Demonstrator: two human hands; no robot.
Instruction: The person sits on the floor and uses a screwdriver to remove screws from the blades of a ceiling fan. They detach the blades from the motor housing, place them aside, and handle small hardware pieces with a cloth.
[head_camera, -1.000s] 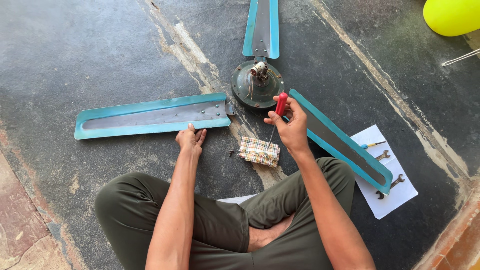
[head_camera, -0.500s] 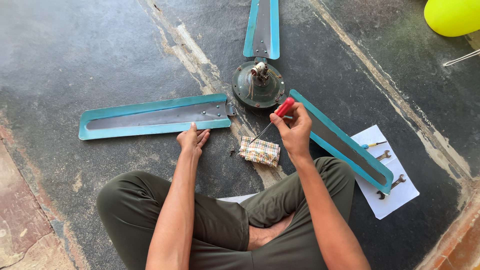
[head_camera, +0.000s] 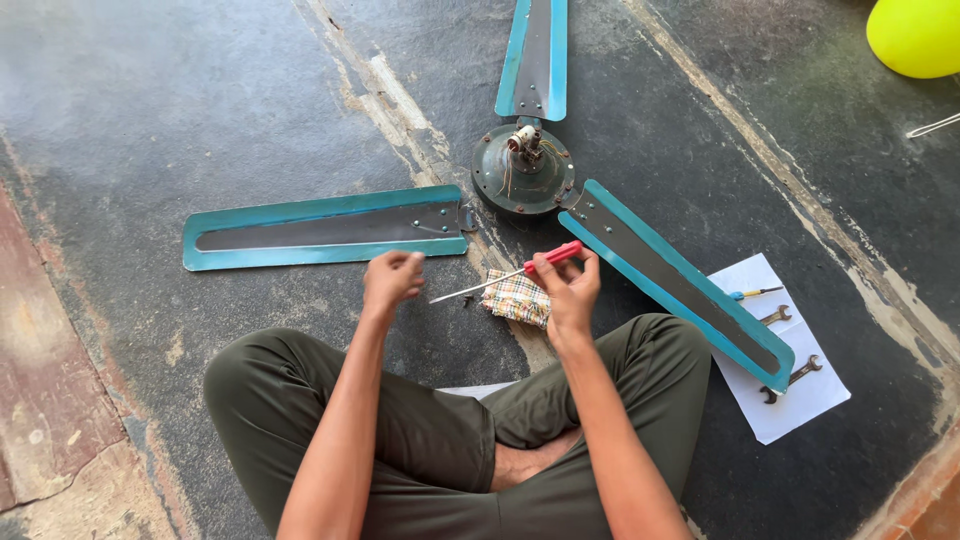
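I sit cross-legged on a dark floor in front of a ceiling fan. Its round motor hub has three teal-edged blades: a left blade lying slightly apart from the hub, a far blade and a right blade. My right hand holds a red-handled screwdriver, its shaft pointing left. My left hand is raised with fingers pinched together; whether something small is in it I cannot tell. A folded checked cloth lies between my hands.
A white sheet of paper at the right carries two spanners and a small blue-and-yellow screwdriver. A yellow round object sits at the top right. Reddish stone borders the floor at the left.
My right hand has drawn back from the hub toward me, turning the screwdriver from upright to nearly level. My left hand has lifted off the floor and closed its fingers.
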